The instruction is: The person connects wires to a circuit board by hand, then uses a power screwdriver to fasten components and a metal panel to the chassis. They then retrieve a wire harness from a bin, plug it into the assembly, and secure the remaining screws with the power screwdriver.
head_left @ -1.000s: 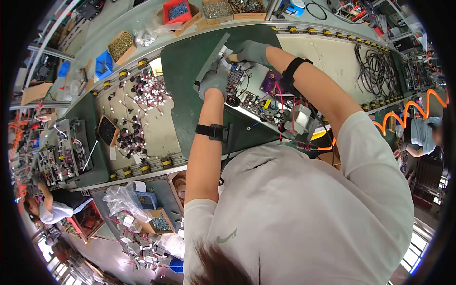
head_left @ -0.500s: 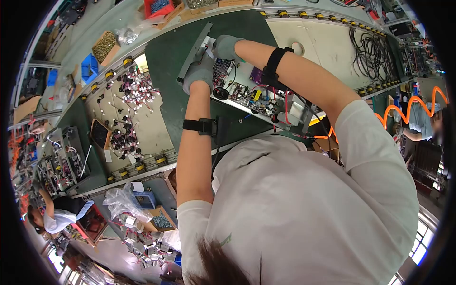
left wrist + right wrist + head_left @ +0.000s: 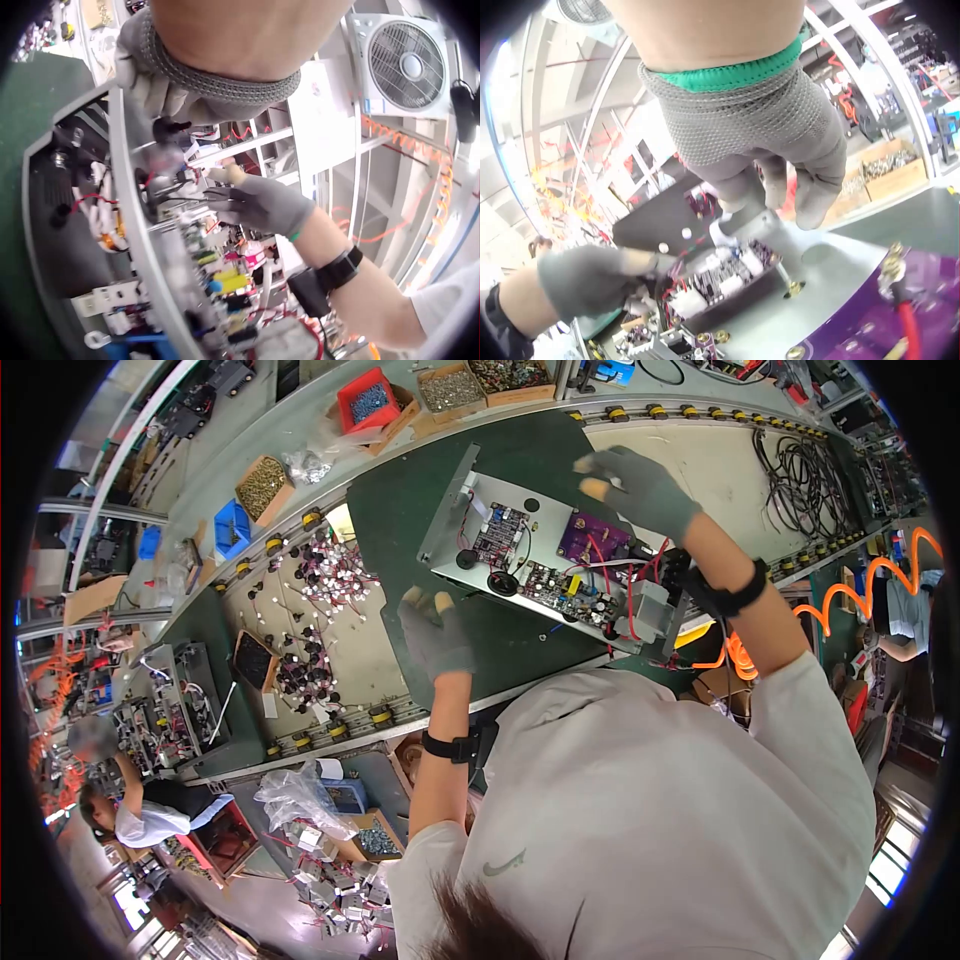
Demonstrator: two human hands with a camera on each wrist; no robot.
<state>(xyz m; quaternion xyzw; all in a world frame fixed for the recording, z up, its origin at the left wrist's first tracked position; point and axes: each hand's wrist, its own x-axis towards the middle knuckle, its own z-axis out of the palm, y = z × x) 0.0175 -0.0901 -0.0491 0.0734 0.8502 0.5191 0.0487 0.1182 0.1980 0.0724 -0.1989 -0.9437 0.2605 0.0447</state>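
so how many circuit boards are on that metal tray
3: a small dark board at the left end of the metal tray, a purple board in the middle, a long board along the near edge. Wires may hide more.

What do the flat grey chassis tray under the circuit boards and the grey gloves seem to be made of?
Flat grey chassis tray: probably sheet metal, matt finish; thin folded-up rim, punched holes.
Grey gloves on left hand and right hand: knitted fabric; mesh weave shows.
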